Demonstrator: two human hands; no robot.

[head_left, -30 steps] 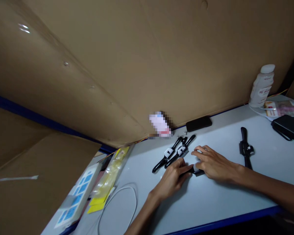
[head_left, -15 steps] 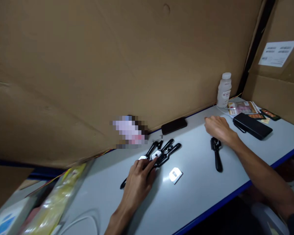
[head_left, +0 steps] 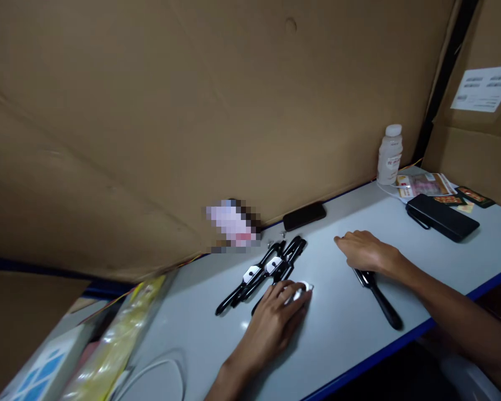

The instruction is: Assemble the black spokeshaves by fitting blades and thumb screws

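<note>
My left hand (head_left: 278,314) reaches over the table with its fingers curled round a loose spokeshave blade (head_left: 307,286), a flat silver plate largely hidden beneath them. Just beyond it lies a group of black spokeshaves (head_left: 240,292), side by side, two with pale blades showing. One more handle end is partly covered by that hand. To the right, my right hand (head_left: 365,250) is closed on another black spokeshave (head_left: 382,303); one handle sticks out toward the table's front edge, while the far part is hidden under the hand.
Along the cardboard wall are a phone (head_left: 304,216), small screws (head_left: 282,235) and a blurred-out item (head_left: 234,223). At right stand a bottle (head_left: 390,156) and a black case (head_left: 442,217). Yellow plastic packaging (head_left: 121,334) and a white cable (head_left: 167,362) lie left.
My left hand has left the grouped spokeshaves and moved right onto the loose blade. My right hand has come nearer, its spokeshave now slanting more toward the front edge. The view has shifted slightly.
</note>
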